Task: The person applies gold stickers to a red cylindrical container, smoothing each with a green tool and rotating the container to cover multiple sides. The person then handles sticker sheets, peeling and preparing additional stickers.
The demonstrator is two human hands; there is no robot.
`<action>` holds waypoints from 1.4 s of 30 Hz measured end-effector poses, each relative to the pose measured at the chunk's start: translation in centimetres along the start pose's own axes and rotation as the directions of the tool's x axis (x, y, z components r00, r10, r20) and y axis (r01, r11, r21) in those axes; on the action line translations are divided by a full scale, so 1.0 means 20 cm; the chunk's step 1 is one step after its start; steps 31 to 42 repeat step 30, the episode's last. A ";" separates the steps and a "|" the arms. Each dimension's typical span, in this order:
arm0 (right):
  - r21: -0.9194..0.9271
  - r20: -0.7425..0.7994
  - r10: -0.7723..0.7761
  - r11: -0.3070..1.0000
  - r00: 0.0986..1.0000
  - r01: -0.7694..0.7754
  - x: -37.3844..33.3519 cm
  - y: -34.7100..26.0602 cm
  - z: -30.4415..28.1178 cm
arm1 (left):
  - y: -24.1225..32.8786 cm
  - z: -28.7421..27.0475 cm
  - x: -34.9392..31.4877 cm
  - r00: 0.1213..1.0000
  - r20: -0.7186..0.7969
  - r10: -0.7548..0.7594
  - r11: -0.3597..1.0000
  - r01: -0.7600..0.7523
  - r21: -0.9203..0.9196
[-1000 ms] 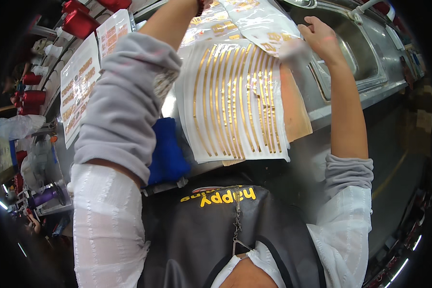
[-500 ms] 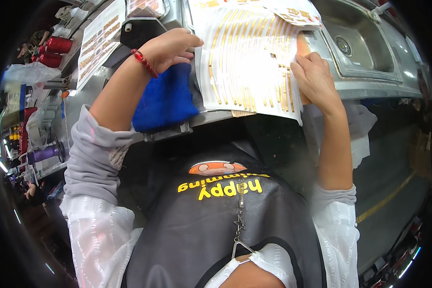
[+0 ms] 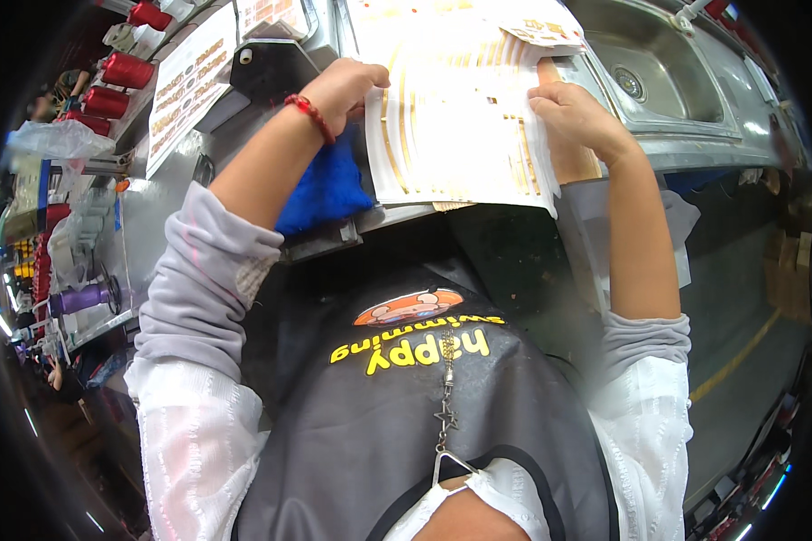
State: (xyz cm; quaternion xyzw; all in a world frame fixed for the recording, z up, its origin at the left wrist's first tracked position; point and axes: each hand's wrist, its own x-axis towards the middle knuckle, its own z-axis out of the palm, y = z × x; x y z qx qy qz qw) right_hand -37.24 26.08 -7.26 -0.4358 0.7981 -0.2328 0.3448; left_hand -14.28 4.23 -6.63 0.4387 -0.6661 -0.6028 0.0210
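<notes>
Both hands were clamped on the same stack of white sheets with gold stripes (image 3: pixel 456 117), so no free hand at that point. Left hand (image 3: pixel 352 86) was curled over the stack's left edge with the fingers tucked around it, and right hand (image 3: pixel 573 117) was pinching the right edge, thumb on top. The stack was lying flat on the steel bench (image 3: pixel 244 135), with its near edge hanging a bit past the bench lip toward me.

Compared with a second before, that was a big change: back then I had the sheets lifted up and flexed in the air, half a second later they were coming down, and now they were squared flat on the bench. My guess is the lifting part was over and it was down to lining them up.

Room-wise it was tight. A blue cloth (image 3: pixel 325 185) sat right under my left wrist, touching the stack's left side. A steel sink (image 3: pixel 659 81) started just beside my right hand, so sliding right meant going over its rim. More printed sheets (image 3: pixel 528 22) lay just past the stack's far edge. Red thread spools (image 3: pixel 117 77) were well off to the left, out of the way.
</notes>
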 end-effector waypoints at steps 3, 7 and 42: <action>-0.168 -0.053 -0.147 0.976 0.988 0.136 0.07 0.02 -0.06 | -0.02 0.09 -0.04 0.972 -0.168 0.163 0.980 -0.140 0.140; -0.247 -0.227 -0.295 0.939 0.928 0.238 0.20 -0.05 -0.14 | -0.08 0.17 -0.05 0.879 -0.277 0.387 0.902 -0.298 0.313; 0.336 0.061 -0.455 0.848 0.888 0.411 0.57 -0.18 -0.57 | 0.61 -0.14 0.11 0.838 0.319 0.442 0.763 -0.539 0.357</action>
